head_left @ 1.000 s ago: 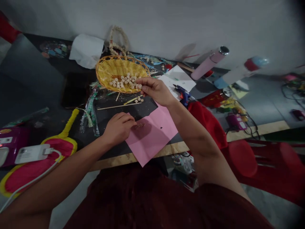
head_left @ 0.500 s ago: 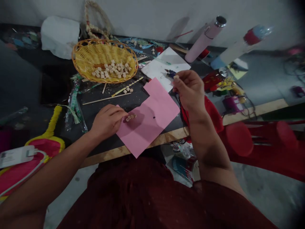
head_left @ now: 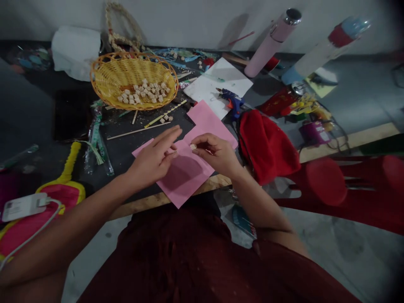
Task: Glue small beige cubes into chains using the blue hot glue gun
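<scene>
My left hand (head_left: 154, 159) is over the pink paper (head_left: 189, 174), thumb and fingertips drawn together. The cluster of small beige pieces seen in it earlier is almost wholly hidden by the fingers. Facing it across a narrow gap, my right hand (head_left: 217, 152) pinches one small pale cube (head_left: 193, 147) between thumb and forefinger. Behind the right hand, a blue glue gun (head_left: 232, 103) with an orange trigger lies partly on a white sheet (head_left: 217, 80). Many similar cubes (head_left: 148, 90) lie in a yellow wicker basket (head_left: 120, 69) at the back.
Thin sticks (head_left: 139, 131) and loose bits lie before the basket. A red cloth item (head_left: 265, 147) sits at the right table edge. Behind stand a pink flask (head_left: 268, 46) and a plastic bottle (head_left: 325, 52). At left are a dark flat object (head_left: 71, 113) and a pink-yellow item (head_left: 67, 191).
My right hand has moved left and down from the glue gun's tip to my left hand, carrying the small cube. My left hand has shifted right and turned, hiding its cluster.
</scene>
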### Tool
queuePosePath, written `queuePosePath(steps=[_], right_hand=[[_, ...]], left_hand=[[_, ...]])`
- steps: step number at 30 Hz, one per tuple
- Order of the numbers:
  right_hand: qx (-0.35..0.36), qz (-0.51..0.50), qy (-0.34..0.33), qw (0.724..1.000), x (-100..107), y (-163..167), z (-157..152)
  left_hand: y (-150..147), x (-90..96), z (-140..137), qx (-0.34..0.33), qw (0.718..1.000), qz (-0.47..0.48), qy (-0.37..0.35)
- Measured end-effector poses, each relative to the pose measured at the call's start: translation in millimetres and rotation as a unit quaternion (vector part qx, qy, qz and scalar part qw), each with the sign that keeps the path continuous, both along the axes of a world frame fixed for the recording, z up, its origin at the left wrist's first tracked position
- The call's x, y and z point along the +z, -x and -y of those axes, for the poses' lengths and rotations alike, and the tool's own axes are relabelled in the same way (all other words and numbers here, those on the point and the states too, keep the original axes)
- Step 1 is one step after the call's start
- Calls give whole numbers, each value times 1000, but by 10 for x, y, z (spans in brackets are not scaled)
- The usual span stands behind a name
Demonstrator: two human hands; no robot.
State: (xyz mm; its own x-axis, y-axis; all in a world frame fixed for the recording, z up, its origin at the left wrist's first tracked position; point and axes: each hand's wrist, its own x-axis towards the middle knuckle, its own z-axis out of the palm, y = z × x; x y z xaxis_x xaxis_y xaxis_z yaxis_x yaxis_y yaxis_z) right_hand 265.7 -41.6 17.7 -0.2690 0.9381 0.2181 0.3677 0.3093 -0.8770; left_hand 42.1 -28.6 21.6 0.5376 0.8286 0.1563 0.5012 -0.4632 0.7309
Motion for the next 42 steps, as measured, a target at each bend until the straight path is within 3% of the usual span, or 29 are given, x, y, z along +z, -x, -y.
queuePosePath(steps=[2,5,8,10,13,19,23,28,32,36,39,42], right_hand=[[3,-4,-22,1000,19,21,15],[-6,14,-90,996,20,18,20],[-21,56,-141,988,13,4,28],[-18,80,-151,985,23,-27,23],[-36,112,-158,980,52,-186,-57],[-223,209,-147,941,25,-879,-512],[-255,234,-111,932,-54,-1120,-720],[-284,238,-83,925,-145,-1214,-827],[-295,245,-89,919,-155,-1218,-880],[-212,178,-135,951,-14,-857,-680],[-16,123,-139,982,94,-423,-386],[93,89,-119,985,104,-91,-173]], left_hand=[[-141,50,-49,-30,993,69,88],[-307,97,-132,-14,966,163,200],[-391,155,-187,-26,946,191,260],[-402,191,-214,-29,946,184,266],[-354,211,-275,21,947,196,254],[-88,155,-459,122,916,318,213],[1,83,-459,126,920,316,197],[-32,-36,-361,126,897,329,268],[-33,-73,-322,117,899,310,286],[-60,-12,-278,113,908,290,281],[-126,54,-220,104,920,254,280],[-183,77,-161,90,931,222,277]])
